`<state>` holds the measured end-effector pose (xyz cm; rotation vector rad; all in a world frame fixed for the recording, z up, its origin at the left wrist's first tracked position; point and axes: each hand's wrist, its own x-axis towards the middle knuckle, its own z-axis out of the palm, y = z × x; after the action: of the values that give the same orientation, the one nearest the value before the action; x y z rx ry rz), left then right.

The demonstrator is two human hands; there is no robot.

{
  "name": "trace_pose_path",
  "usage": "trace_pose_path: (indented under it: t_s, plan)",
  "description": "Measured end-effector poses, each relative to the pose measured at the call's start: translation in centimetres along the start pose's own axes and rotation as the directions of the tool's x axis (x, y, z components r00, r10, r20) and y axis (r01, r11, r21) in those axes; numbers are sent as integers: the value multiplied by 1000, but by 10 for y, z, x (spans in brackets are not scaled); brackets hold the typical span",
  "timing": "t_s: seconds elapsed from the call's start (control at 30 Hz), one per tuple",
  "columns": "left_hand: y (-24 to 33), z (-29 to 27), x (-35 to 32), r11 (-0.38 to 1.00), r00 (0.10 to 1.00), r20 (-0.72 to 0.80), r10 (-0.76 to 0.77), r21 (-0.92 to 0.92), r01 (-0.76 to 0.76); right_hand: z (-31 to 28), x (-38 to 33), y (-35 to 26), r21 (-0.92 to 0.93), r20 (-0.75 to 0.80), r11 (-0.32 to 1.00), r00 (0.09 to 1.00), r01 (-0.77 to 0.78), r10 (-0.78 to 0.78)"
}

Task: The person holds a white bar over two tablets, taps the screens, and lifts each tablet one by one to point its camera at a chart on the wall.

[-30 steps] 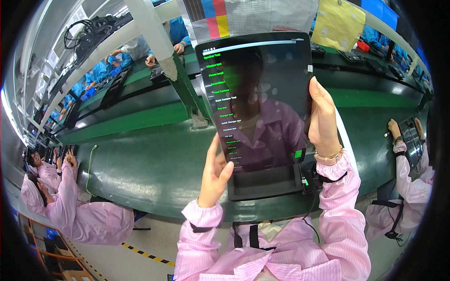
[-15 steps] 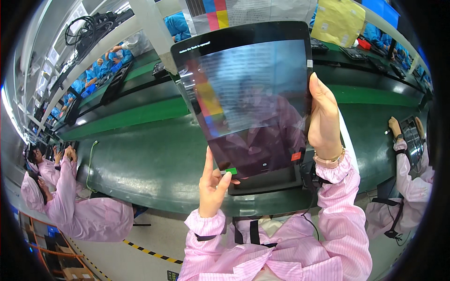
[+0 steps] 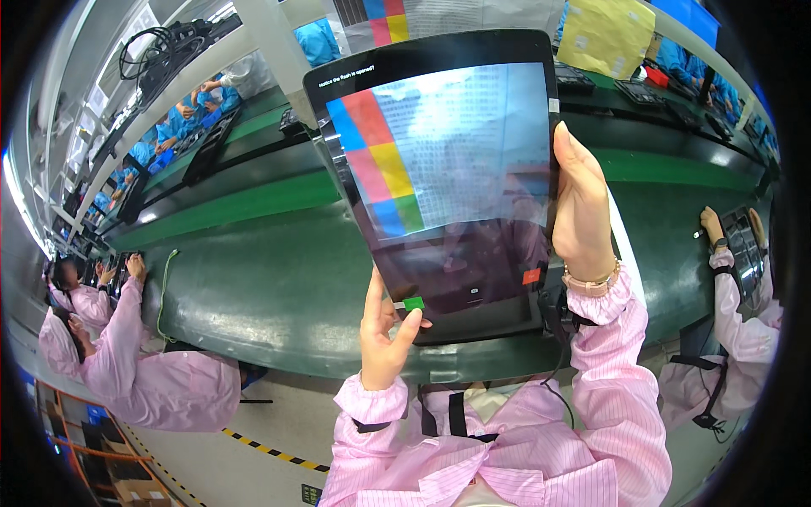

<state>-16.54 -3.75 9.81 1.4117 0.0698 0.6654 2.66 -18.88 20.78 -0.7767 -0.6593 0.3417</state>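
A black tablet (image 3: 473,253) is held up in front of me, tilted a little. Its screen shows a camera picture of coloured squares and a printed sheet, with a green button at the lower left and a red one at the lower right. My left hand (image 3: 383,338) grips the lower left corner, the thumb lying by the green button. On the right edge, my right hand (image 3: 583,203) is closed round the tablet, thumb along the side and the other fingers hidden behind. Below the tablet, a dark tray-like item (image 3: 481,321) sits at the bench's near edge, partly covered.
The green workbench (image 3: 253,279) curves across, a pale green cable (image 3: 162,296) lying on it. Printed sheets with colour squares (image 3: 387,21) and a yellow sheet (image 3: 606,38) hang beyond. Co-workers in pink sit left (image 3: 160,380) and right (image 3: 735,338); others in blue work behind.
The picture on the tablet's screen has turned from dim and blurred to bright and sharp, with colour squares showing. The tablet has shifted slightly up and left; both hands keep their hold.
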Motion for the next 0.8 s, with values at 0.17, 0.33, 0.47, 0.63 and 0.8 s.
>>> trace_pose_path:
  t_s: [0.17, 0.33, 0.47, 0.63, 0.8]
  plan:
    - [2, 2, -1, 1000, 1000, 1, -9, 21, 9, 0, 1, -3, -2, 14, 1000, 1000, -20, 20]
    - [4, 3, 1, 1000, 999, 36, -27, -7, 27, -3, 4, 1, 5, -9, 1000, 1000, -11, 11]
    - [6, 6, 3, 999, 999, 30, -35, -7, 35, -1, 4, 0, -16, -31, 1000, 999, 9, -9]
    - [5, 5, 3, 1000, 999, 28, -24, -2, 24, 0, 4, 1, 8, -24, 1000, 1000, 7, -7]
    - [3, 5, 2, 1000, 1000, 4, 10, 22, -10, -1, 4, 0, -1, -35, 1000, 999, 6, -6]
